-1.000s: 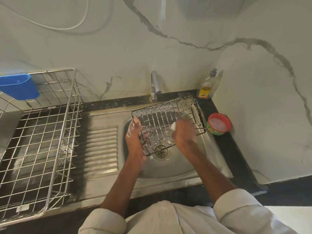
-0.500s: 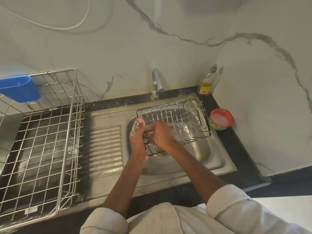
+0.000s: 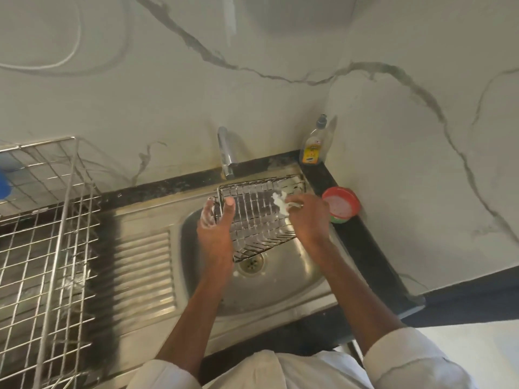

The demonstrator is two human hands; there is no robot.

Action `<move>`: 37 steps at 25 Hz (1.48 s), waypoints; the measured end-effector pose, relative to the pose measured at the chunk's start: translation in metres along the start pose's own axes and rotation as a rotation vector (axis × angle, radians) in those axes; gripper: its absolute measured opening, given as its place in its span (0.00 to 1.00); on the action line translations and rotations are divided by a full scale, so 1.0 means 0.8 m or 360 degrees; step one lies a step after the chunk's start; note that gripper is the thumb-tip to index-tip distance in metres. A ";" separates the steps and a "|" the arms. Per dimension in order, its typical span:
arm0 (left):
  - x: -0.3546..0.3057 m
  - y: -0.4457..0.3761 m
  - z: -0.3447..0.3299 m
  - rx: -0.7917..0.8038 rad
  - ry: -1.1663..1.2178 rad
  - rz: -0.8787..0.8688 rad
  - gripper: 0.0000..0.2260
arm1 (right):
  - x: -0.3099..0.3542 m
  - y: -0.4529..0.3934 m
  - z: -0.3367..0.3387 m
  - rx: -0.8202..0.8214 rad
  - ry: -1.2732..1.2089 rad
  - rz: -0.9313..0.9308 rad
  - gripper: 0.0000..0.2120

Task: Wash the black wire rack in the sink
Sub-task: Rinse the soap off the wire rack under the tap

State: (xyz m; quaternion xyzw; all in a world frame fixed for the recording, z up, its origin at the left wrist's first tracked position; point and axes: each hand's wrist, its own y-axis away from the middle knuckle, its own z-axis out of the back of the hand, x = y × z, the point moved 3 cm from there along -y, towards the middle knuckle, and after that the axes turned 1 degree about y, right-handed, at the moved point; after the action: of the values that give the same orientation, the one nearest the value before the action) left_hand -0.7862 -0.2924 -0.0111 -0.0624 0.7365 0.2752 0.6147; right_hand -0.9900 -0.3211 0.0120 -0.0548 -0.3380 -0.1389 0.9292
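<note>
A person in white sleeves is holding the black wire rack (image 3: 261,217) tilted over the steel sink (image 3: 283,279), just below the tap (image 3: 226,153). The left hand (image 3: 214,228) is gripping the rack's left edge, thumb curled over the wire. The soapy right hand (image 3: 306,217) is pinching a foamy scrubber (image 3: 280,203) against the rack's upper right part. A soap bottle (image 3: 314,144) and a red tub (image 3: 340,204) are standing on the dark table.

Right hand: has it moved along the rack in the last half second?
Yes. The right hand moved from the wire rack's left end, near the left hand, to its right end, toward the red tub.
</note>
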 end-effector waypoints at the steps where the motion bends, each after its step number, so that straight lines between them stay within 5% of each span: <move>1: 0.000 0.000 -0.010 -0.0009 -0.0043 -0.0031 0.41 | -0.014 -0.011 0.013 -0.0083 -0.0114 -0.0078 0.18; 5: -0.006 -0.007 -0.044 -0.0060 -0.0406 -0.0124 0.44 | -0.090 -0.064 0.045 -0.0356 -0.0087 -0.0261 0.12; 12: -0.010 -0.016 -0.105 -0.0003 -0.1199 -0.0436 0.48 | -0.151 -0.108 0.028 -0.0026 0.0245 -0.0107 0.11; 17: -0.005 -0.019 -0.108 0.0041 -0.1554 -0.0506 0.50 | -0.132 -0.115 0.022 -0.0162 0.0236 0.0075 0.13; 21: -0.006 -0.033 -0.089 0.0162 -0.1765 -0.0545 0.50 | -0.065 -0.095 -0.010 0.0396 -0.0294 0.0337 0.27; 25: -0.023 -0.053 -0.065 0.0434 -0.1693 -0.0633 0.48 | -0.022 -0.076 -0.067 0.0903 -0.0337 0.0692 0.40; 30: -0.031 -0.085 -0.043 0.0711 -0.1778 -0.0601 0.47 | 0.007 -0.084 -0.113 0.0568 -0.0255 0.0607 0.16; 34: -0.032 -0.136 -0.037 0.1074 -0.1446 -0.0321 0.32 | 0.014 -0.081 -0.110 0.0348 -0.0222 0.0252 0.16; 37: -0.030 -0.191 -0.045 0.0786 -0.1347 -0.0246 0.19 | 0.004 -0.081 -0.103 0.0349 -0.0190 0.0037 0.21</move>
State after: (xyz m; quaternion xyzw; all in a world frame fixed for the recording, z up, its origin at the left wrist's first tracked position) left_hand -0.7462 -0.4444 -0.0351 0.1478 0.4588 0.0473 0.8749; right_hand -0.9565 -0.3997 -0.0484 0.0350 -0.4051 -0.0870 0.9094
